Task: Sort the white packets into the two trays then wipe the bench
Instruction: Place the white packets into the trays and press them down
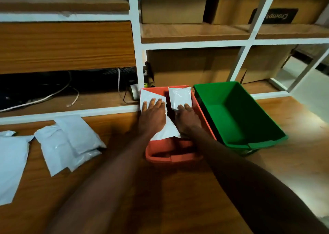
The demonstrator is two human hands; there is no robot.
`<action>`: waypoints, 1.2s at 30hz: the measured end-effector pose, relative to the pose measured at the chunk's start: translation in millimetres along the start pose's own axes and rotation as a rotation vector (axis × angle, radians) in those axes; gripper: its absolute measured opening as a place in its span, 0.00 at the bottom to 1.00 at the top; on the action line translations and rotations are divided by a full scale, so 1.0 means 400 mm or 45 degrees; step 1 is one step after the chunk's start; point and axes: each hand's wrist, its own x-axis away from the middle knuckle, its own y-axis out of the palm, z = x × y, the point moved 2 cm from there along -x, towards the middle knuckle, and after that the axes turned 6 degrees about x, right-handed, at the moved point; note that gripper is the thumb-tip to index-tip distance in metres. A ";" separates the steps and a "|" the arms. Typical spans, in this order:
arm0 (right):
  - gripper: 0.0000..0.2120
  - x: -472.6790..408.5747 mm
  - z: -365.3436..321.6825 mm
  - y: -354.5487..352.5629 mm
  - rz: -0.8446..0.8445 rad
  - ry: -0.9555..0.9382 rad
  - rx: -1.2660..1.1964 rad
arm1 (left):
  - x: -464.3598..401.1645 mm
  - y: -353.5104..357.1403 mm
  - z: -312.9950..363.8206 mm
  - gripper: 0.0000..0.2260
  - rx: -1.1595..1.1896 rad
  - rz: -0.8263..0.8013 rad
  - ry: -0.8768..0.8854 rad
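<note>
- Inspecting the worktop (178,189), I find both hands inside the orange tray (160,155).
- My left hand (153,116) lies flat, fingers spread, pressing a large white packet (169,128) in the tray.
- My right hand (187,117) pinches the near edge of a small white packet (179,96) propped against the tray's right wall.
- The green tray (263,137) sits just beside it, to the right.
- Several loose packets (69,141) lie overlapping at the worktop's left.
</note>
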 end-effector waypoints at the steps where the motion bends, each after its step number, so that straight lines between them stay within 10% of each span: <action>1: 0.20 -0.006 0.001 0.008 -0.023 -0.009 -0.002 | -0.010 0.006 0.005 0.22 -0.039 -0.007 -0.021; 29: 0.25 -0.111 0.047 0.119 -0.589 -0.152 0.139 | -0.075 0.196 0.006 0.30 -0.045 -0.620 -0.289; 36: 0.29 -0.048 0.056 0.093 -0.627 -0.299 0.357 | -0.048 0.150 0.035 0.53 -0.137 -0.807 -0.195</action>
